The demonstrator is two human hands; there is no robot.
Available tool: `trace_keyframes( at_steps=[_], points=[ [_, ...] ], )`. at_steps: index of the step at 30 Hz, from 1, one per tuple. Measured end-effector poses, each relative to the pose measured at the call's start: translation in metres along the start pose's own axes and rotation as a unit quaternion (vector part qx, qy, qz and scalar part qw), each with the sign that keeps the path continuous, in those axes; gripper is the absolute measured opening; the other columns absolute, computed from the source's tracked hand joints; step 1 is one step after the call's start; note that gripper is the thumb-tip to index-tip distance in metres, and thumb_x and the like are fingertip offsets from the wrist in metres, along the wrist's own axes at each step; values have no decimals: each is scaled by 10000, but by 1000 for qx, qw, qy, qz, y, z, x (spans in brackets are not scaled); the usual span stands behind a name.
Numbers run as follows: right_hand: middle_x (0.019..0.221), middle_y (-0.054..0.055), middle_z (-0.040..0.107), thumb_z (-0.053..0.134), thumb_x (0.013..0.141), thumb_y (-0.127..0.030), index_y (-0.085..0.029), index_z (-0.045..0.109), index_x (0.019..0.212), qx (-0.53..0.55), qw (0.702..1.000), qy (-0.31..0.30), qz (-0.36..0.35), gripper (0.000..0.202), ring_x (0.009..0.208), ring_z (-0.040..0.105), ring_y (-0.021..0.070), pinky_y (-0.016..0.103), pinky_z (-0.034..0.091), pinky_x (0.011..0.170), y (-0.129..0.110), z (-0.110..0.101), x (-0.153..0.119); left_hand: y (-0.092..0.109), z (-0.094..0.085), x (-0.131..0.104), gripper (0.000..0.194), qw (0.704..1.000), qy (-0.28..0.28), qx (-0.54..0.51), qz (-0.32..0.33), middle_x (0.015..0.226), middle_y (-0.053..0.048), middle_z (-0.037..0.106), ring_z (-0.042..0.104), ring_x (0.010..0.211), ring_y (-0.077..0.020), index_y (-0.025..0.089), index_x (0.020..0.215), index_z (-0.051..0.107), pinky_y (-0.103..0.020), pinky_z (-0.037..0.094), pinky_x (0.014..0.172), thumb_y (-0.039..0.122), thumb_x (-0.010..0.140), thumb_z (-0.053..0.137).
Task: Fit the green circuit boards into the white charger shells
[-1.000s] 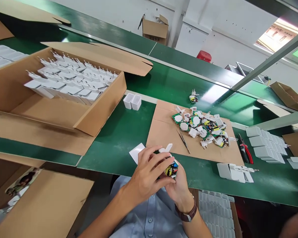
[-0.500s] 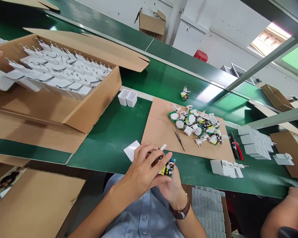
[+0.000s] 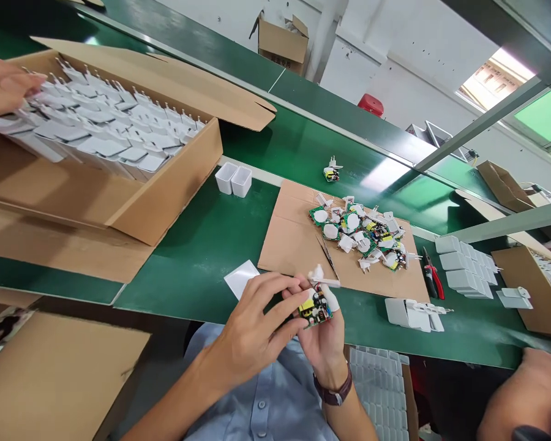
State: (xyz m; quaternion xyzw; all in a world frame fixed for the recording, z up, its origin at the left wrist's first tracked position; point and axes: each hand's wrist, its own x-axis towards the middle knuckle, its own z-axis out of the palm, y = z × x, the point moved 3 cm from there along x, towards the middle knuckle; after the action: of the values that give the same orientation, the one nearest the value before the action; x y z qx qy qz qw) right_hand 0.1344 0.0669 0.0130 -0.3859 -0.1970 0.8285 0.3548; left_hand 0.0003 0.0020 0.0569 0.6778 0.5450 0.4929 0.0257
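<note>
A small circuit board [image 3: 314,309] with yellow and black parts is between my two hands, above the front edge of the green bench. My left hand [image 3: 261,315] grips its left side with thumb and fingers. My right hand [image 3: 324,343], with a watch on the wrist, is curled round it from below and the right; a white covering shows on one digit. A white plug piece [image 3: 324,280] stands out above the board, near my fingertips. Left of my hands lies a white square sheet [image 3: 241,278]. Tweezers [image 3: 328,257] rest on the cardboard sheet [image 3: 284,236] beyond.
Several boards with plugs [image 3: 362,233] are heaped on the cardboard. Two white cases [image 3: 234,179] stand farther left, beside a carton [image 3: 183,184] of white adapters. Red-handled pliers [image 3: 434,275] and stacked white cases [image 3: 463,266] are right. Another person's hand [image 3: 7,89] reaches into the carton.
The circuit board has turned in my hands, so its component side and the white plug piece show more. The other person's hand has moved right, over the adapters in the carton.
</note>
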Motion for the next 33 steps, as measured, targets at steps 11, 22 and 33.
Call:
trace_keyframes(
  at_steps=[11, 22, 33],
  points=[
    [1474, 60, 720, 685, 849, -613, -295, 807, 1254, -18, 999, -2, -28, 529, 1436, 628, 300, 511, 400, 1311, 2, 12, -1, 6, 7, -9, 216, 997, 80, 12, 6, 1148, -119, 712, 684, 1122, -259, 184, 1246, 717, -408, 628, 949, 242, 1038, 728],
    [1548, 53, 663, 691, 883, -541, -280, 826, 1215, 1, 998, 20, -53, 443, 1496, 572, 308, 534, 421, 1288, -1, 14, -2, -4, 8, -12, 305, 995, 95, -29, -11, 1097, -102, 749, 708, 1067, -244, 211, 1329, 706, -387, 633, 895, 131, 1035, 690],
    [1429, 129, 742, 816, 860, -483, -235, 859, 1127, -48, 995, 34, -82, 367, 1430, 635, 344, 538, 457, 1265, 3, 15, -8, -7, 6, -6, 247, 996, 74, -55, -8, 1107, -132, 760, 728, 1030, -218, 141, 1307, 662, -363, 655, 917, 244, 1083, 657]
  ],
)
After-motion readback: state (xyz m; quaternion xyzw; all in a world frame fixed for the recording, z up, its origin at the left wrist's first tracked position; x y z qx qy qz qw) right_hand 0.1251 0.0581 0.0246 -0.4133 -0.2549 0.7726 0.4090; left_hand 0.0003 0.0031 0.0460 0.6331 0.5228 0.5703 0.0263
